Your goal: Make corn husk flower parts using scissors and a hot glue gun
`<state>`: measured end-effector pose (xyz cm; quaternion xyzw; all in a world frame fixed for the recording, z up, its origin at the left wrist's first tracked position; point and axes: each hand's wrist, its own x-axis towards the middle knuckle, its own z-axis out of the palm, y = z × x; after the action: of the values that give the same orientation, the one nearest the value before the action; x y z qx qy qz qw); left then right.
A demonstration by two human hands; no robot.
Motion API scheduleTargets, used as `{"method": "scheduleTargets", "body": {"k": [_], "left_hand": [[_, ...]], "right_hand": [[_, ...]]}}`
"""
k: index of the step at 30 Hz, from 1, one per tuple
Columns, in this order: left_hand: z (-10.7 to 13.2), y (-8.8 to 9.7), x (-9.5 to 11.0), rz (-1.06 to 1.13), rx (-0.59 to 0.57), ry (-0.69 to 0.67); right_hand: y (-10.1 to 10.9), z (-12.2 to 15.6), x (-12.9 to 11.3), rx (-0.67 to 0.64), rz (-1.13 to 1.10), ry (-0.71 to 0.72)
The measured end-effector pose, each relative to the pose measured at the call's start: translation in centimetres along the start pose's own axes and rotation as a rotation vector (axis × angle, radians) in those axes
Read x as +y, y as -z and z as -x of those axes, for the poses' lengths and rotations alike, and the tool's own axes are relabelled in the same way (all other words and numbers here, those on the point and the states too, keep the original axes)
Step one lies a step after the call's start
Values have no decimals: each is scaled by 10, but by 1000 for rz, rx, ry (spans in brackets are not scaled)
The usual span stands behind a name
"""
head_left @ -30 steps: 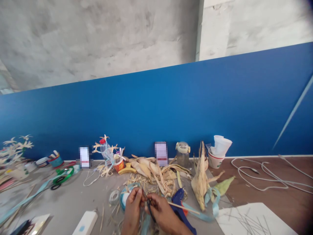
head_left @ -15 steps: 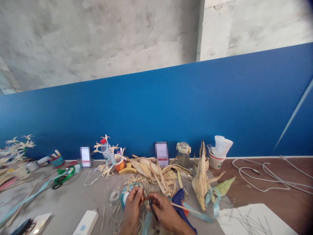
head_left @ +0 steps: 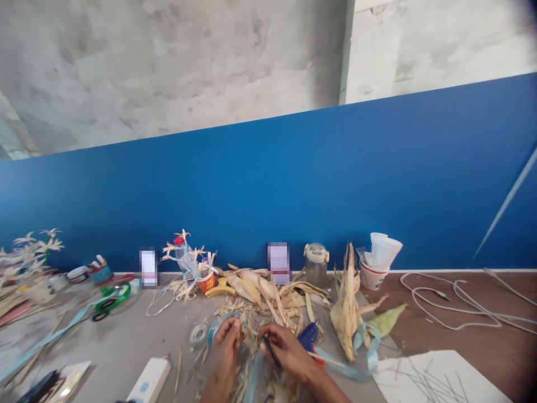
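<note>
My left hand is closed in a pinch on a small pale piece of corn husk, mostly covered by the fingers. To its right, my right hand wraps around black-handled scissors; the blades hardly show. A gap separates the two hands. Dry corn husks and shredded bits are heaped just beyond them. Beside my left hand are a roll of clear tape and a roll of light-blue ribbon, partly hidden. A blue glue gun lies partly behind my right forearm.
At the back stand a lidded jar, a red cup of tools and a paper cup. An upright bundle of husks is on the right, near a white sheet with thin wires. A white box lies front left.
My hands have moved apart slightly. The scissors have drawn back from the husk piece, and their handle has turned a little with my right hand.
</note>
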<state>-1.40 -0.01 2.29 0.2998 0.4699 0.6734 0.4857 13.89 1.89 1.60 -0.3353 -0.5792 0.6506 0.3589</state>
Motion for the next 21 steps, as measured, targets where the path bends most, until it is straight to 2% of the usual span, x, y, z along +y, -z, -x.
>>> {"method": "scheduleTargets", "body": {"k": [7, 16, 21], "left_hand": [[2, -2, 4, 87, -67, 82], [3, -3, 4, 58, -69, 109], [1, 1, 4, 17, -118, 133]], "right_hand": [[9, 2, -4, -99, 19, 47], [17, 6, -11, -148, 108, 30], [24, 10, -20, -186, 161, 11]]}}
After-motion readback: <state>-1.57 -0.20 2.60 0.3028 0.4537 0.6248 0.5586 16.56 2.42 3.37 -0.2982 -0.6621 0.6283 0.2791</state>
